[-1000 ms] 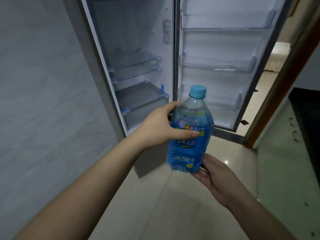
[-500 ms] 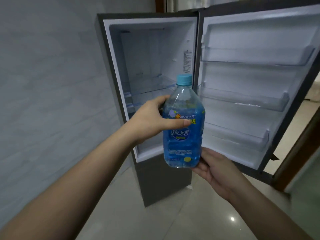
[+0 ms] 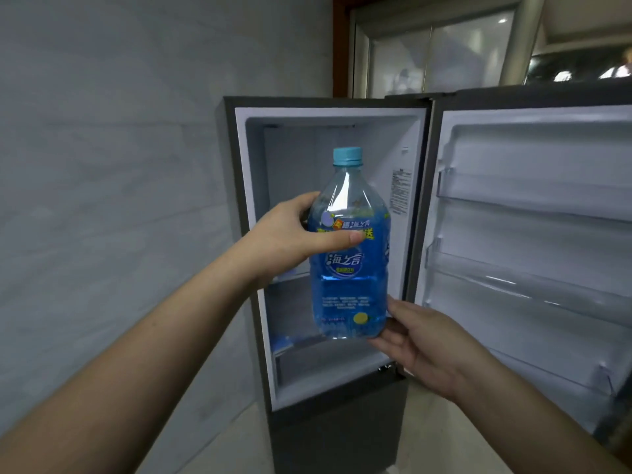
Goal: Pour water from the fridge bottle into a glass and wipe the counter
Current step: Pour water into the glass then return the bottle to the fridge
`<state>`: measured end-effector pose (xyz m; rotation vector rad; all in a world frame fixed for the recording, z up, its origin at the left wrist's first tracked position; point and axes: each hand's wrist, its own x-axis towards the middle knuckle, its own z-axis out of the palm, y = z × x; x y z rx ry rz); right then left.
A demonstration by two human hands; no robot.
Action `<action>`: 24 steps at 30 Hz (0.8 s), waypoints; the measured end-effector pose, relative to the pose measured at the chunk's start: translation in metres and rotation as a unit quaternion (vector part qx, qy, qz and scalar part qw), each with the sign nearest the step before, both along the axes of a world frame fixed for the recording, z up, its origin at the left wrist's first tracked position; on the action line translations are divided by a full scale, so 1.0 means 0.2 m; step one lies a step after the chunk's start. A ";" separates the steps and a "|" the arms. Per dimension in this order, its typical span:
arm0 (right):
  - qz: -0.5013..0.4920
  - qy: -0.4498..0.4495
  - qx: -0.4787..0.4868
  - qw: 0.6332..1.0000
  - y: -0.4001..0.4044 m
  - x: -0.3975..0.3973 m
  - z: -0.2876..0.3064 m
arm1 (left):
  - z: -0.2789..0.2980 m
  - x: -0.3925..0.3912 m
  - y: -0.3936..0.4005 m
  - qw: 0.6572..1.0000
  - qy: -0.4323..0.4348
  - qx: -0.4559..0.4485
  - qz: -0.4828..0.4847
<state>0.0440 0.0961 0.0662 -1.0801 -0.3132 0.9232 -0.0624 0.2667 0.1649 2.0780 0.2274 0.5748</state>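
A clear plastic bottle with a blue label and a light blue cap stands upright in front of the open fridge. My left hand grips its upper body from the left, thumb across the label. My right hand cups the bottle's base from below and to the right. The cap is on. No glass, cloth or counter is in view.
The fridge door hangs open to the right, its shelves bare. A grey tiled wall fills the left. Pale floor tiles lie below. A glass door or window stands behind the fridge.
My head has tilted up, so the fridge top and the window behind it now show. The bottle stays held in both hands, raised slightly in front of the fridge interior.
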 end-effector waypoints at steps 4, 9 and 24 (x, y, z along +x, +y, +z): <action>0.004 -0.002 -0.007 1.000 0.14 0.09 0.06 | 0.03 0.11 0.14 1.000 -0.006 -0.010 -0.004; 0.008 -0.013 -0.003 1.000 0.30 0.28 0.11 | 0.06 0.28 0.27 1.000 -0.025 -0.008 0.013; 0.082 -0.028 0.018 0.996 0.75 1.22 0.08 | 0.02 1.07 0.55 0.987 -0.073 -0.052 0.133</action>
